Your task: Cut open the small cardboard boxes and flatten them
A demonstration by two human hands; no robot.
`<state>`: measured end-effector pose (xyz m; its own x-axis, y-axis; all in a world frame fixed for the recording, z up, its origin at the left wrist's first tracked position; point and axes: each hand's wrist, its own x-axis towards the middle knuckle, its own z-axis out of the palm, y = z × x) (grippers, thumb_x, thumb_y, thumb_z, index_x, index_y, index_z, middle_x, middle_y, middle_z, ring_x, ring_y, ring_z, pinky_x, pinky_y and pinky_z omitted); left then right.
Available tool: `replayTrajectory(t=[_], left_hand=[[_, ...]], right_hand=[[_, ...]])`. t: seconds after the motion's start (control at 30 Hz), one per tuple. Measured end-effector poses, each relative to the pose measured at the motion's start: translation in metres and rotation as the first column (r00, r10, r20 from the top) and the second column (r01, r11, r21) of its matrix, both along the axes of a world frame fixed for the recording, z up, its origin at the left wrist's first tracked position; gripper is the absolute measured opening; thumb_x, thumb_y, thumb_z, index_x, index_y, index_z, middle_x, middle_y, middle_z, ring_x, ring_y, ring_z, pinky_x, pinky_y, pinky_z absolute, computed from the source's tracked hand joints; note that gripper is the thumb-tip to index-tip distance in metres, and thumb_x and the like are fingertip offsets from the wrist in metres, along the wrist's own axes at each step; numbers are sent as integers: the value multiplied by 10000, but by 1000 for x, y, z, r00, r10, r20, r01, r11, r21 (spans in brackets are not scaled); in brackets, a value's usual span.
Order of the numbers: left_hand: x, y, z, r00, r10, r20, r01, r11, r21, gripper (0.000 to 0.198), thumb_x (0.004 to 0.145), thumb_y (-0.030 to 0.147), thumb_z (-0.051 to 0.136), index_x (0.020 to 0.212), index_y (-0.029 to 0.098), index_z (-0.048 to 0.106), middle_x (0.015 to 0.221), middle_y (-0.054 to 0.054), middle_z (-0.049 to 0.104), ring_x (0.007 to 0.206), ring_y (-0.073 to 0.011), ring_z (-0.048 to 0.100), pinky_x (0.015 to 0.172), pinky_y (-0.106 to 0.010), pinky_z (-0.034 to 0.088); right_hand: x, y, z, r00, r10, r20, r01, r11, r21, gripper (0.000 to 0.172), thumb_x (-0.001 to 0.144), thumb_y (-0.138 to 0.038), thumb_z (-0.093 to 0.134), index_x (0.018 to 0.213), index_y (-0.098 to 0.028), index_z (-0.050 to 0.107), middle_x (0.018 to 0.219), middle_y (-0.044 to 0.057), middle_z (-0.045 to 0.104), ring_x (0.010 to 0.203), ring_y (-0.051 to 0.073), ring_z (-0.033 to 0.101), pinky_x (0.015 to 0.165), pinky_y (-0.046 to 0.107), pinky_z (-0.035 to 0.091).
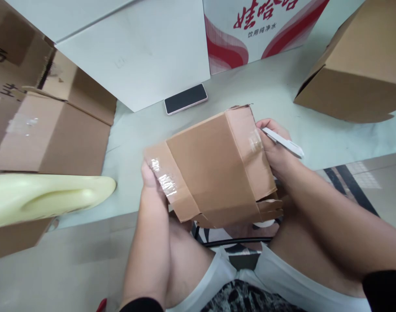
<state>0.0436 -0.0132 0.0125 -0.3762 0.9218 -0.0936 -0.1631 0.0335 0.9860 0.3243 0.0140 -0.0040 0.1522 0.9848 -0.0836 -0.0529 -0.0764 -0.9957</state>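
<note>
A brown cardboard box (211,167) is held tilted over the near edge of the table, above my lap. Strips of clear tape shine on its left and right side panels, and the flaps at its near edge look torn. My left hand (149,175) grips the box's left side, its fingers mostly hidden behind the cardboard. At the right side, my right hand (274,141) is closed around a slim white utility knife (287,144) and touches the box's edge. The knife's handle points away from the box, and I cannot make out a blade.
Behind the box lies a phone (186,99) on the pale tablecloth (266,93). A large white box (146,56) and a red-and-white carton (246,39) stand at the back. Cardboard boxes (64,134) fill the left; another box (357,78) sits right. A pale yellow plastic object (51,197) juts in from the left.
</note>
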Motion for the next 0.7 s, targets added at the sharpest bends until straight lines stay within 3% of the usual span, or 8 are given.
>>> replayTrajectory(t=[0.07, 0.13, 0.33, 0.5, 0.7], left_hand=[[-4, 4, -2, 992, -22, 126, 29, 998, -58, 559, 841, 743, 546, 831, 209, 713, 909, -121, 763, 1184, -393, 692, 942, -546, 613], [-7, 6, -4, 976, -39, 216, 56, 996, -73, 548, 793, 732, 585, 849, 203, 716, 928, -133, 773, 1208, -401, 690, 966, -540, 606], [-7, 8, -8, 969, 0, 247, 30, 992, -119, 289, 725, 465, 765, 835, 199, 737, 860, -94, 781, 1126, -373, 734, 983, -501, 606], [-5, 9, -9, 950, 43, 308, 8, 987, -163, 254, 717, 419, 777, 813, 190, 724, 825, -66, 774, 1044, -357, 758, 941, -481, 616], [-6, 8, -13, 937, 88, 339, -41, 989, -144, 246, 687, 385, 828, 724, 205, 664, 797, -46, 756, 1008, -319, 756, 917, -420, 599]], right_hand=[[0, 1, -1, 1000, -30, -8, 30, 1000, 6, 336, 759, -502, 797, 816, -268, 562, 618, -48, 527, 518, 122, 408, 477, 281, 283], [0, 1, -1, 999, -50, -9, 51, 999, 5, 339, 746, -502, 804, 805, -266, 568, 625, -42, 528, 525, 125, 413, 484, 287, 287], [2, 0, 2, 992, -69, 108, 69, 998, 5, 324, 859, -528, 686, 742, -258, 551, 627, -29, 484, 561, 144, 434, 543, 323, 349], [2, -2, 4, 965, -58, 255, 52, 998, 31, 320, 873, -542, 644, 743, -260, 569, 655, -6, 522, 615, 167, 484, 575, 336, 381], [2, -4, 8, 952, -5, 306, -22, 996, 84, 394, 868, -638, 589, 742, -269, 533, 655, 10, 516, 629, 187, 495, 559, 342, 388]])
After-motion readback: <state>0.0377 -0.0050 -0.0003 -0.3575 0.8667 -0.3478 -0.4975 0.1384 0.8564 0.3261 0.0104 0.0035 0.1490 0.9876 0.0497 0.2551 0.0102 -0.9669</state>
